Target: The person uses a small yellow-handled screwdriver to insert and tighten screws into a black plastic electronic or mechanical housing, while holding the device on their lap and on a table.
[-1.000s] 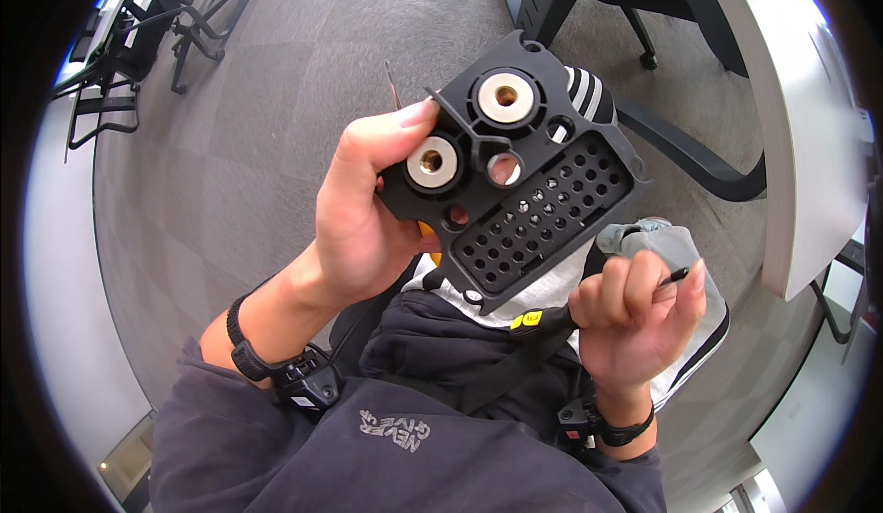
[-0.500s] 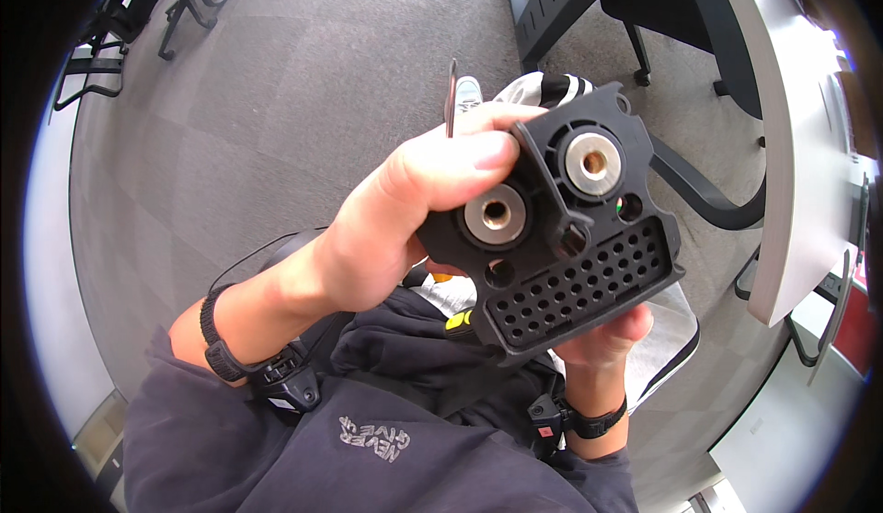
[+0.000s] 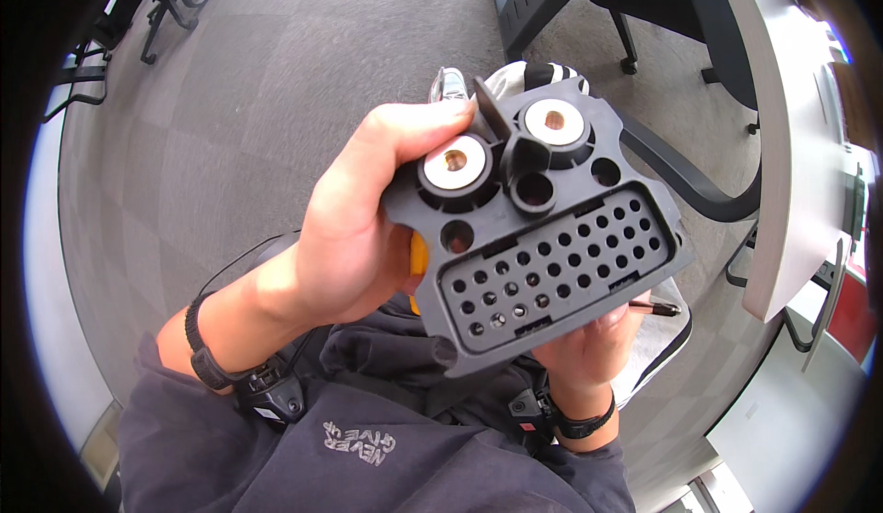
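Observation:
A black plastic connector housing [image 3: 552, 279] faces up in front of my chest, tilted with its right side farther away. Two round metal threaded inserts sit in its far part, with a panel of small round holes nearer to me. My left hand [image 3: 345, 210] is closed on its left side, thumb along the far edge beside one insert. Below its right end is my right hand [image 3: 598, 347], palm up, its fingers mostly hidden by the housing. From that hand a thin dark rod with a metal tip [image 3: 657, 308] sticks out. A yellow-orange piece [image 3: 418, 260] shows behind the housing, beside my left palm.
A light-coloured table [image 3: 768, 145] with dark legs stands on the right, with a black chair [image 3: 681, 21] under it. More chair frames [image 3: 166, 12] are at the far left. Grey carpet [image 3: 239, 99] lies below, and my lap and shoes are under the housing.
The housing has shifted a little left and tipped, showing its hole panel more fully. The thin rod now shows at my right hand; a thin upright piece beyond my left hand is gone from view.

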Motion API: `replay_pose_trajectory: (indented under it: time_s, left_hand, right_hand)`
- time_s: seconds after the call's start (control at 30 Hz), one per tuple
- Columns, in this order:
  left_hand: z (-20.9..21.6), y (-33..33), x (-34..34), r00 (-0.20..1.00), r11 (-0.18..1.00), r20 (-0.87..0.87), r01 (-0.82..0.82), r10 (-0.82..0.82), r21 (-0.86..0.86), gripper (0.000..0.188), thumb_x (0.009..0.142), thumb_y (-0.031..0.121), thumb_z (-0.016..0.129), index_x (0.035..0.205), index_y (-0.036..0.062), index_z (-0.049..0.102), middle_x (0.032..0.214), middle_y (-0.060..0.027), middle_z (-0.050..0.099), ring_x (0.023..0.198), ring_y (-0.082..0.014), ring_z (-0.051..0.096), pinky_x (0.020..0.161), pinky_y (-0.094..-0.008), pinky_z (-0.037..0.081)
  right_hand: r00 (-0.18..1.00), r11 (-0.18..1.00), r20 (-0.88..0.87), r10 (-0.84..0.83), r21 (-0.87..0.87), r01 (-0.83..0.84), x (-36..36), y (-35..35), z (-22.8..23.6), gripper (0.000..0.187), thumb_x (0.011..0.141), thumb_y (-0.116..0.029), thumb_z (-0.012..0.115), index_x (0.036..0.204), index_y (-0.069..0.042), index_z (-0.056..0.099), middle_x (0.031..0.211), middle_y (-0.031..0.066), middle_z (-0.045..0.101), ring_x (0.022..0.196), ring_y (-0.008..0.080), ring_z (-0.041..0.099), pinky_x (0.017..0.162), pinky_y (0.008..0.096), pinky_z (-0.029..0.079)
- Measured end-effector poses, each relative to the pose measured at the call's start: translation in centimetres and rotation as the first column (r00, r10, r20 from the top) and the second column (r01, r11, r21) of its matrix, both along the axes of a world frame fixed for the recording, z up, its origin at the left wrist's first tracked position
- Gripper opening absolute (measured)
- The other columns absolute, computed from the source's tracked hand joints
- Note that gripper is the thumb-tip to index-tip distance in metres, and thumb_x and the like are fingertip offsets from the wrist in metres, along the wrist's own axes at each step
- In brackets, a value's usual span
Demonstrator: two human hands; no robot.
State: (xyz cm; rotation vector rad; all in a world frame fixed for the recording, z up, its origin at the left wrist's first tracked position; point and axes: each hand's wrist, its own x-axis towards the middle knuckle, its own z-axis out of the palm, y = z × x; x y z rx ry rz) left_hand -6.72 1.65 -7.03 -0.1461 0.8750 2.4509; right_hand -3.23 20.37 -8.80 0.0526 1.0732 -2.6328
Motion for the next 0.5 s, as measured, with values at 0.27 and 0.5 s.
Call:
replay_pose_trajectory:
  time_s: [0.27,0.5]
  left_hand:
    - [1.6,1.2,0.8,0.973,0.959,-0.227,-0.094,0.032,-0.266,0.053,0.093,0.038,0.028,0.115,-0.0062,0.047,0.109,-0.0152,0.059,0.098,-0.0195,0.059,0.087,-0.031,0.046]
    - [1.6,1.0,0.8,0.976,0.942,-0.182,0.055,-0.121,-0.331,0.087,0.076,0.055,0.055,0.136,-0.0027,0.028,0.124,-0.013,0.049,0.114,-0.0182,0.048,0.098,-0.033,0.037]
  right_hand:
    - [0.998,0.999,0.063,-0.024,0.027,0.022,-0.1,-0.4,0.5,0.068,0.074,-0.027,0.073,0.126,0.001,0.039,0.119,0.0128,0.053,0.11,0.0203,0.054,0.098,0.0354,0.041]
    - [0.972,0.972,-0.151,0.177,-0.126,-0.197,-0.1,1.0,-4.1,0.066,0.073,-0.024,0.076,0.123,-0.002,0.037,0.115,0.0113,0.049,0.105,0.0178,0.056,0.09,0.0308,0.048]
